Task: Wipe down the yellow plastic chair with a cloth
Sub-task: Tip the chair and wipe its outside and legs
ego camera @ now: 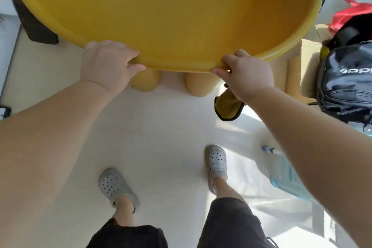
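Observation:
The yellow plastic chair [161,12] fills the top of the view, its curved shell facing me and two rounded legs showing below its near rim. My left hand [106,64] grips the near rim left of centre, thumb on top. My right hand [245,74] grips the same rim further right and also holds a yellow cloth with dark edging [227,106], which hangs down below the hand.
A black backpack [346,80] and red fabric [354,16] lie at the right beside a cardboard box [310,62]. A clear blue plastic container [287,175] stands on the pale floor at lower right. A dark object [30,20] sits at upper left. My feet in grey clogs stand below.

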